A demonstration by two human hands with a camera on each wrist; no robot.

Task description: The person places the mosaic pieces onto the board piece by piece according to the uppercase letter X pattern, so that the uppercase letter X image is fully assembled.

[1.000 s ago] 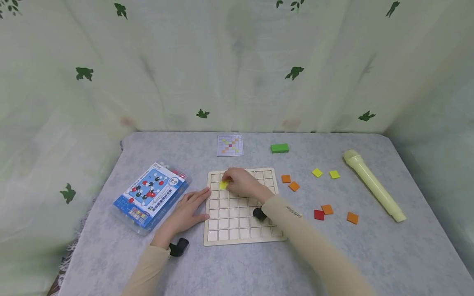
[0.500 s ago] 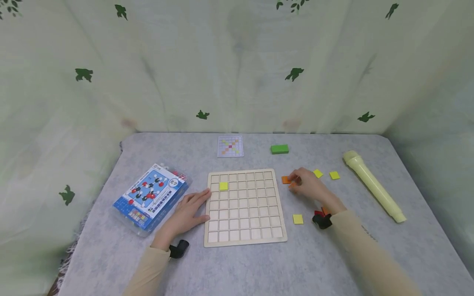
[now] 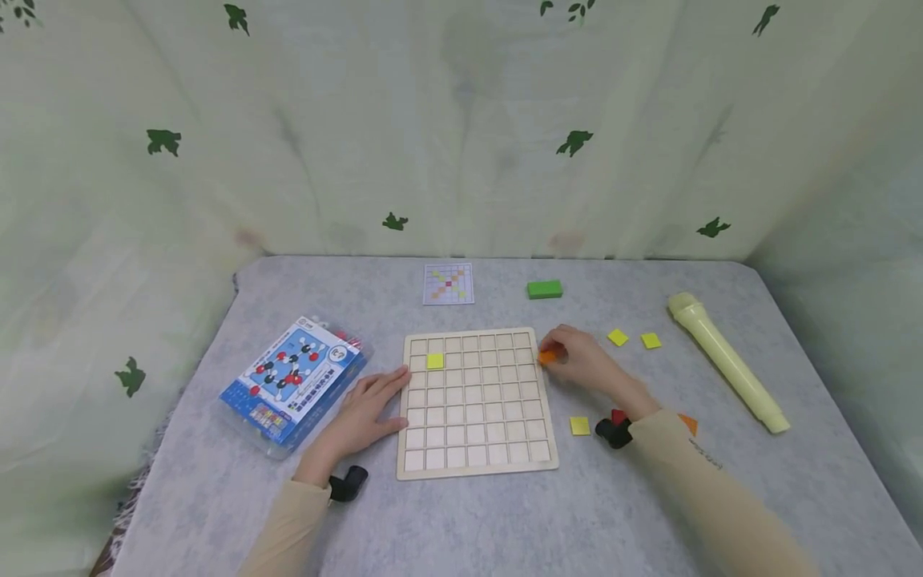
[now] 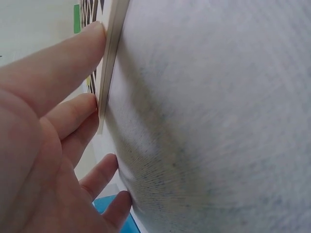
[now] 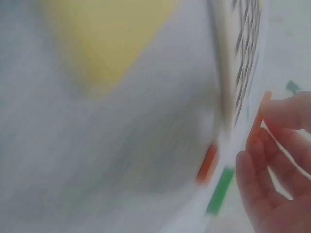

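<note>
A wooden grid board (image 3: 472, 405) lies flat in the middle of the table, a yellow tile (image 3: 435, 361) in one cell near its upper left. My left hand (image 3: 364, 413) rests at the board's left edge, fingers spread, fingertips and thumb touching the rim, as the left wrist view also shows. Just off the board's right edge, my right hand (image 3: 584, 361) pinches an orange square tile (image 5: 257, 119) between thumb and fingers. Below that hand, a second orange tile (image 5: 207, 162) lies on the table in the right wrist view; in the head view the fingers mostly hide it.
A pattern card (image 3: 449, 284) and a green block (image 3: 544, 289) lie behind the board. Yellow tiles (image 3: 618, 337), a red tile (image 3: 618, 417) and an orange tile (image 3: 690, 423) lie to the right, near a cream tube (image 3: 728, 362). A blue boxed set (image 3: 296, 381) lies left.
My right hand let go of the yellow tile on the board, moved right to the orange tiles and took one. It has since shifted slightly left with it. The left hand stays put.
</note>
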